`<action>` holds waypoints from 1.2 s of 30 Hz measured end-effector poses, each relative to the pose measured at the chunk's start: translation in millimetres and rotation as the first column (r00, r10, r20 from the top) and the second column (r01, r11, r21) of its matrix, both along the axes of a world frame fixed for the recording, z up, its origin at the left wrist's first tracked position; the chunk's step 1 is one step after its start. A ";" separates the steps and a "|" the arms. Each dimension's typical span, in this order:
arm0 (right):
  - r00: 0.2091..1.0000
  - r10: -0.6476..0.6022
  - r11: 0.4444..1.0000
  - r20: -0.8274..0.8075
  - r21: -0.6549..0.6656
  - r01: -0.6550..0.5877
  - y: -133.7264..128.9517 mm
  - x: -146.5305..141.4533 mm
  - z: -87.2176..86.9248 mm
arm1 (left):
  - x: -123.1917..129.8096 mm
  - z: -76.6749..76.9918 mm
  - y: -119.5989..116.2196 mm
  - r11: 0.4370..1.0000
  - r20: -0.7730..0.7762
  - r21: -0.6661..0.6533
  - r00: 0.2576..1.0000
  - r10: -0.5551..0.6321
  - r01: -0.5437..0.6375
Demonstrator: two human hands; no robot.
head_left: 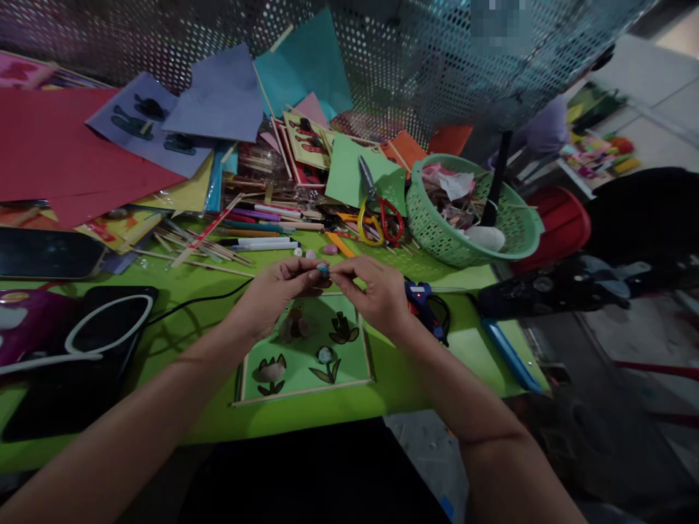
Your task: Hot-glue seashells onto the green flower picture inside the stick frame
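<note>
A small blue piece [323,271] is pinched between the fingertips of both hands, above the back edge of a green framed picture [306,382]. My left hand [278,291] grips it from the left, and my right hand [374,291] touches it from the right with closed fingers. On the picture are a pale flower shape [271,369] with dark leaves, a round bluish flower [325,355], a dark plant shape [343,329] and a brownish figure [295,322], partly in shadow. Several small pebbles [330,249] lie just behind my hands.
Scissors [369,191], pens [262,242], sticks and coloured paper [81,149] crowd the back. A green basket [464,240] stands at the back right. A blue glue gun [419,295] lies beside my right wrist. A black tray [109,364] and a phone [49,252] lie left.
</note>
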State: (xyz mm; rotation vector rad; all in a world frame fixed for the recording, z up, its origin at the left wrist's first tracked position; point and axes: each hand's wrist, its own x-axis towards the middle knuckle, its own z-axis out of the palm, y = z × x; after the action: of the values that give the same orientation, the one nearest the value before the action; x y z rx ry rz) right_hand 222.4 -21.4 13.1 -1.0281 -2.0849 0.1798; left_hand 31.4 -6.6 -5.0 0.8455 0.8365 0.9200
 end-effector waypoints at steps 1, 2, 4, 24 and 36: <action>1.000 0.001 1.000 -0.016 -0.026 -0.002 0.1 0.7 0.7 | -0.7 0.0 0.3 1.000 -0.003 0.016 1.000 -0.002 0.002; 1.000 -0.002 0.999 -0.017 -0.036 0.001 0.2 1.3 0.9 | -1.3 0.0 0.5 1.000 -0.005 0.029 1.000 -0.005 0.005; 1.000 -0.008 1.000 0.015 -0.027 0.008 0.4 1.9 0.1 | -1.6 0.6 0.5 0.999 -0.006 0.041 1.000 -0.009 0.009; 0.944 -0.162 0.946 0.286 0.317 0.066 -1.5 -4.1 -5.6 | 4.8 7.1 -6.1 0.996 -0.046 0.084 0.998 0.043 -0.039; 0.989 -0.064 0.996 0.131 0.071 0.055 -3.8 -4.7 -0.2 | 1.3 12.0 -5.5 0.997 -0.077 0.080 0.997 0.007 -0.001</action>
State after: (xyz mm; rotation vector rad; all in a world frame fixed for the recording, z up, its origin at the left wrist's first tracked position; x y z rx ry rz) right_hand 217.6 -25.2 12.9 -1.0861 -2.1613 0.0114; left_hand 32.7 -12.1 7.0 0.9538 0.8727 0.9337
